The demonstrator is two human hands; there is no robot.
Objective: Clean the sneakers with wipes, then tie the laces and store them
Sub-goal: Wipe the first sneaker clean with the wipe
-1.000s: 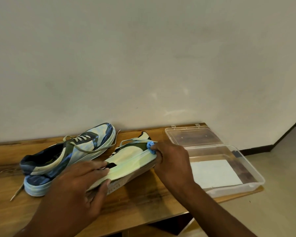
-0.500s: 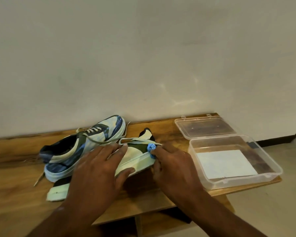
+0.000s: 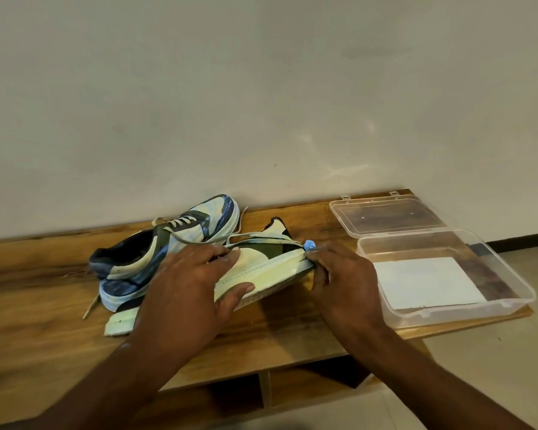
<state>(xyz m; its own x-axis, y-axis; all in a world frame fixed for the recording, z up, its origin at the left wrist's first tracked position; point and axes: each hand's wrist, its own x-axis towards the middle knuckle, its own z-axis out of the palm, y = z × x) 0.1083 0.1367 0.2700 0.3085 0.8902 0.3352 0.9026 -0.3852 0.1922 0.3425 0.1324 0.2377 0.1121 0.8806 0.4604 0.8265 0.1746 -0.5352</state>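
You are gripping the near sneaker (image 3: 261, 268), tipped on its side on the wooden bench (image 3: 28, 321), with your left hand (image 3: 187, 290) curled round its sole, while your right hand (image 3: 342, 274) is pinching a small blue wipe (image 3: 309, 244) against its toe. It is looking light with a stiff sole and soft upper, so you are likely best holding by the sole edge; the loose laces (image 3: 261, 238) are floppy.

In front of you a wooden surface (image 3: 292, 330) runs along a plain off-white wall (image 3: 261, 103). Beneath its front edge you see an open compartment split by an upright wooden divider (image 3: 264, 389). To your right, pale floor tiles (image 3: 479, 367) spread out, and a dark skirting strip (image 3: 522, 242) runs along the foot of the wall there.
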